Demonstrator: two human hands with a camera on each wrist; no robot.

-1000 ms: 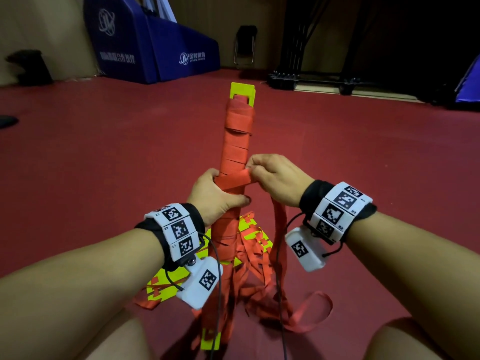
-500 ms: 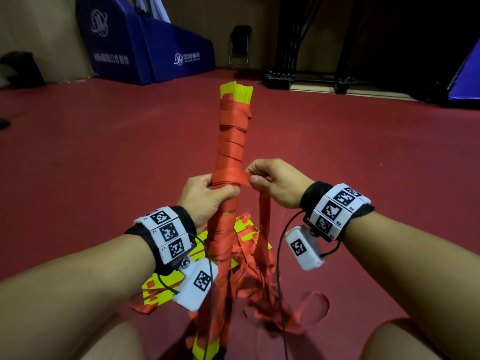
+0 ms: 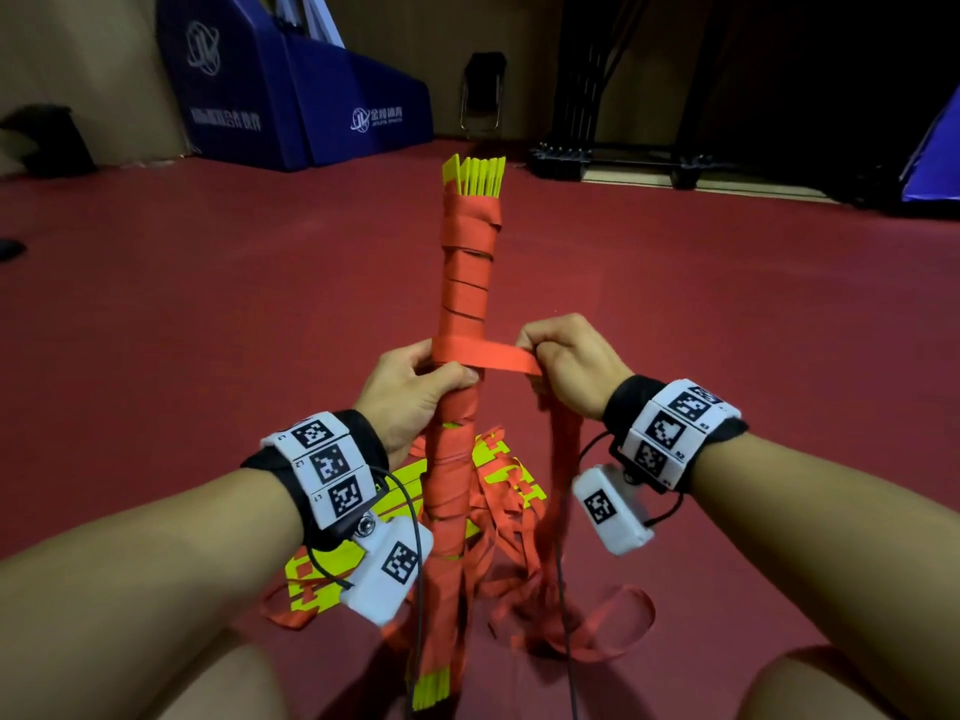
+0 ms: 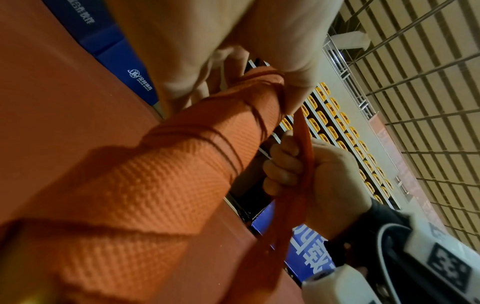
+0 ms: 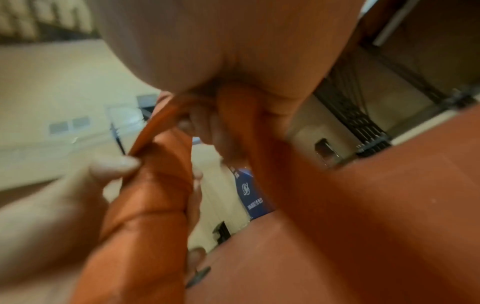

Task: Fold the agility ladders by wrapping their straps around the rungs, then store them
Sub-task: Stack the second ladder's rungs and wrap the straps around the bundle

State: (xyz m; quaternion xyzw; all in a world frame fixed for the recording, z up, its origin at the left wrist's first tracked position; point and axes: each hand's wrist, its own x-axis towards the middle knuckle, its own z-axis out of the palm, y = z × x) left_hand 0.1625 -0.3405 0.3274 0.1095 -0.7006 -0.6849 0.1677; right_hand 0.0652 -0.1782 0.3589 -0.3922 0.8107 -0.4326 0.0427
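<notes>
**Strap pulled taut across an upright bundle of rungs**

Left hand (image 3: 410, 392) fingers (image 3: 457, 376) curled tight around the mid-height of the bundle of rungs (image 3: 467, 283), thumb lying across its near face. Right hand (image 3: 569, 368) fingers (image 4: 283, 162) closed on the orange strap (image 3: 488, 356), just right of the bundle and apart from it. Strap stretched flat and nearly level from the bundle's left edge, above the left thumb, over to the right fist, then hanging down below that fist toward the floor.

Bundle held upright, tilted slightly, bound in overlapping turns of orange webbing along most of its length. Yellow rung ends (image 3: 475, 176) fanned out bare at the far top; more yellow ends showing at the near bottom. Loose strap loops (image 3: 587, 615) heaped on the floor at the base, trailing right. Another yellow ladder section (image 3: 332, 574) lying flat on the floor behind and left of the bundle, partly under the left wrist.

Red floor (image 3: 208, 304) all around. Blue padded block (image 3: 291, 96) against the far left wall, dark folding chair (image 3: 483, 90) beyond the bundle, black metal stand (image 3: 613, 158) at far right.
</notes>
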